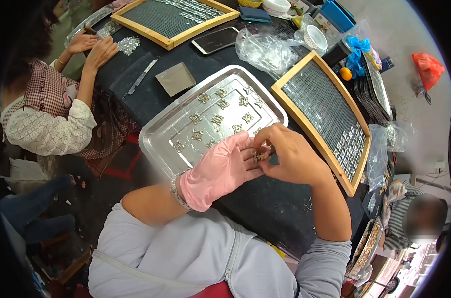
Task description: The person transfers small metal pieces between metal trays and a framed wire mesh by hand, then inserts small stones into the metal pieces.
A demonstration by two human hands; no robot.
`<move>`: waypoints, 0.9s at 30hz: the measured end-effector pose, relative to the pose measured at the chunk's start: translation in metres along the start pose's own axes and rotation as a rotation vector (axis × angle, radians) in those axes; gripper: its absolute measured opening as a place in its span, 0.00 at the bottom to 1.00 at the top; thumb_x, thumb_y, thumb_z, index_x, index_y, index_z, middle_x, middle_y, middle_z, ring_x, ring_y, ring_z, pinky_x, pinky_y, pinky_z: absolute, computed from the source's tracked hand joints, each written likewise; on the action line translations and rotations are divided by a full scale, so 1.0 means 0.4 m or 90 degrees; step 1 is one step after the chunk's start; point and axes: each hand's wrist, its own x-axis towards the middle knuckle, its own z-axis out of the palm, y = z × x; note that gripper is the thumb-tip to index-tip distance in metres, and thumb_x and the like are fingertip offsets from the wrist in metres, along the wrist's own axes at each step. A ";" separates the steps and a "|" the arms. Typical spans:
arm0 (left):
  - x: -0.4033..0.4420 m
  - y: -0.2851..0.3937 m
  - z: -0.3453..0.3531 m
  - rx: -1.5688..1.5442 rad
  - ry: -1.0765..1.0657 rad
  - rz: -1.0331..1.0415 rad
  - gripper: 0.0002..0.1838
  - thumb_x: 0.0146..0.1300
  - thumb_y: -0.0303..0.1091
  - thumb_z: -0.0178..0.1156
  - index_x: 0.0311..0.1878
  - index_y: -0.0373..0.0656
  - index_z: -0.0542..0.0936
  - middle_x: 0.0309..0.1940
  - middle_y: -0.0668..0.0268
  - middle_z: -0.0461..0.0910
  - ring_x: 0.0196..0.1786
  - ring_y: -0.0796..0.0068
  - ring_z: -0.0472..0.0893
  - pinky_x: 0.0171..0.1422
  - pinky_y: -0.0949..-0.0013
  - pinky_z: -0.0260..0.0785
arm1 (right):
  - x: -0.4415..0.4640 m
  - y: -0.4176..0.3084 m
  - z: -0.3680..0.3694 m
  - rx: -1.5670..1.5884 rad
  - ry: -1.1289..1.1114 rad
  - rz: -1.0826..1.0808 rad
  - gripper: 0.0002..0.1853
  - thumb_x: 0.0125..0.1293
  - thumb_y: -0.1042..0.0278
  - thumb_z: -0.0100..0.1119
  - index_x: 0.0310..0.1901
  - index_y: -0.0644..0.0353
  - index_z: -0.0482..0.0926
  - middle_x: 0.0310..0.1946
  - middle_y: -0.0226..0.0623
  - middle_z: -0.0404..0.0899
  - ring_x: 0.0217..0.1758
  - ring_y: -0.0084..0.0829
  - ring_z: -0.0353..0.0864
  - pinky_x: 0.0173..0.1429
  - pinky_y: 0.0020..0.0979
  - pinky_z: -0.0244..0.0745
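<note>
My left hand, in a pink glove with bare fingertips, is held palm up over the near right edge of a silver metal tray. A small ornate metal piece rests on its fingers. The thumb and fingertips of my right hand are closed on that piece from the right. Several similar small metal pieces lie spaced out on the tray, one of them near its middle.
Right of the tray lies a wood-framed mesh board with small silvery pieces. Beyond are a phone, a square plate, a knife, plastic bags and another framed board. A co-worker's hands are at the upper left.
</note>
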 end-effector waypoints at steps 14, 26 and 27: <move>-0.019 -0.210 0.017 -0.020 -0.006 -0.193 0.23 0.75 0.41 0.39 0.61 0.30 0.65 0.61 0.46 0.67 0.65 0.53 0.68 0.70 0.53 0.62 | -0.482 -0.028 -0.147 0.237 0.824 0.191 0.28 0.76 0.46 0.33 0.36 0.63 0.74 0.33 0.35 0.72 0.31 0.22 0.70 0.37 0.22 0.65; 0.070 -0.317 -0.007 0.065 0.008 -0.211 0.24 0.74 0.43 0.41 0.63 0.34 0.64 0.61 0.51 0.67 0.63 0.59 0.70 0.70 0.58 0.63 | -0.546 0.060 0.027 0.184 0.650 0.467 0.12 0.68 0.62 0.58 0.30 0.61 0.76 0.18 0.25 0.74 0.20 0.13 0.68 0.25 0.18 0.59; 0.065 -0.312 -0.003 0.082 0.020 -0.209 0.24 0.74 0.44 0.41 0.63 0.34 0.64 0.62 0.52 0.67 0.63 0.60 0.70 0.70 0.59 0.62 | -0.541 0.063 0.038 0.175 0.641 0.472 0.12 0.68 0.62 0.58 0.30 0.61 0.77 0.18 0.25 0.74 0.20 0.13 0.68 0.25 0.18 0.59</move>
